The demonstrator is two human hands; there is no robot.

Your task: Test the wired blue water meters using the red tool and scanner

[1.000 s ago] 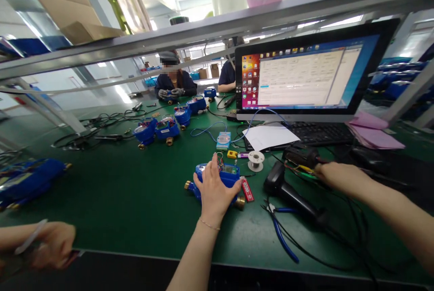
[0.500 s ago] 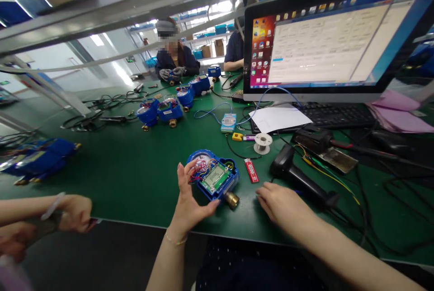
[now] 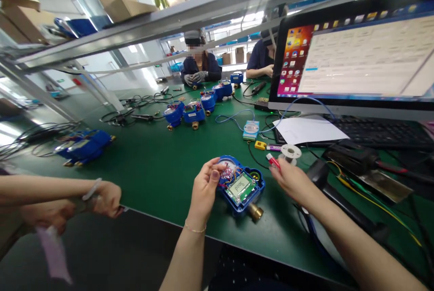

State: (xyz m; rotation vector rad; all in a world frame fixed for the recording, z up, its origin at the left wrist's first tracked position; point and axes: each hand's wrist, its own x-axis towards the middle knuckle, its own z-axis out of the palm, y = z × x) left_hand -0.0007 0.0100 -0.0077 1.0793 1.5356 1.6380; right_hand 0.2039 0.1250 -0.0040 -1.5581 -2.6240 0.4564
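Head view: left hand (image 3: 204, 185) clamped on open blue meter (image 3: 241, 187), tilted at the table (image 3: 152, 169) edge, board and wires exposed, cover not on. Right hand (image 3: 292, 180) pinches red lighter (image 3: 273, 161) just beside it.

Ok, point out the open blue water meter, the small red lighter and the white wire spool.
open blue water meter (image 3: 241, 188): head view, on its display board.
small red lighter (image 3: 273, 161): head view, on its body.
white wire spool (image 3: 290, 151): head view, on its top flange.
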